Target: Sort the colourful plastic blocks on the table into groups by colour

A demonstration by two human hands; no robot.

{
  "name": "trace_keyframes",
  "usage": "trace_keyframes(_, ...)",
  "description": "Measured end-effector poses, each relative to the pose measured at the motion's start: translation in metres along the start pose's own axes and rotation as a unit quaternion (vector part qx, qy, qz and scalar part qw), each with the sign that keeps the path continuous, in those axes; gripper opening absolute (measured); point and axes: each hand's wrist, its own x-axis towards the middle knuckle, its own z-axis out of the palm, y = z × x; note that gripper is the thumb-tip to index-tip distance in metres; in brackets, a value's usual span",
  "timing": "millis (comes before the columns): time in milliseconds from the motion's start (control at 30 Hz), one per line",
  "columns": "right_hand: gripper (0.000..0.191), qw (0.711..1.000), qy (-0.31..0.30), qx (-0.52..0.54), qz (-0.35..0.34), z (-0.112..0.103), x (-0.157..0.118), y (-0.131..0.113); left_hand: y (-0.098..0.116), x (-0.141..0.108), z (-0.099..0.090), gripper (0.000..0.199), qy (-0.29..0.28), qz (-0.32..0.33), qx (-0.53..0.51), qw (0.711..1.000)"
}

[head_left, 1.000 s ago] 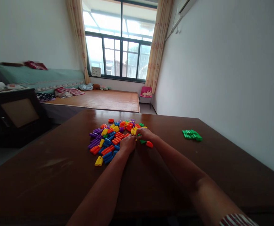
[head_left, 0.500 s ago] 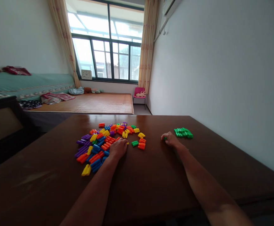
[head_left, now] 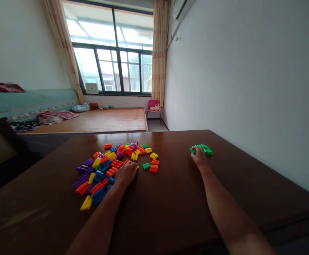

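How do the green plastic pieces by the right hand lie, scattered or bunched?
Bunched: the green plastic pieces lie close together, partly hidden by the right hand.

Left hand (head_left: 127, 173) rested by a pile of multicoloured pieces (head_left: 100, 174), right hand (head_left: 199, 157) was at the green pieces (head_left: 207, 151), brown table (head_left: 170, 202) spread beneath, pink chair (head_left: 151, 103) stood near the bed (head_left: 112, 119).

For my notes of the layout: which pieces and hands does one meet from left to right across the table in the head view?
Nearest yellow piece, left hand, green piece right of it, orange pieces, right hand.
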Motion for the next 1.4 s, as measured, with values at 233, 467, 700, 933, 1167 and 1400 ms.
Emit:
trace_keyframes(233,0.019,0.991,0.060,0.032,0.112,-0.001,0.005,0.040,-0.002,0.001,0.003,0.028,0.009,0.002,0.005,1.000)
trace_keyframes(467,0.020,0.997,0.042,-0.037,0.056,-0.012,0.005,0.004,0.000,-0.001,0.004,0.029,0.009,0.002,0.010,1.000)
trace_keyframes(700,0.032,0.944,-0.166,0.063,-0.278,-0.013,-0.042,-0.167,0.000,-0.001,0.007,0.029,0.016,-0.003,0.008,1.000)
trace_keyframes(933,0.039,0.907,-0.264,-0.101,-0.312,-0.005,-0.070,-0.263,0.001,-0.002,0.007,0.029,0.015,-0.005,-0.002,1.000)
trace_keyframes(1167,0.029,0.889,-0.343,-0.006,-0.303,0.006,-0.063,-0.264,0.000,-0.003,0.007,0.028,0.023,0.006,0.006,1.000)
trace_keyframes(1400,0.034,0.940,-0.199,0.147,-0.236,-0.002,-0.027,-0.199,-0.001,-0.002,0.004,0.028,0.016,-0.005,0.001,1.000)
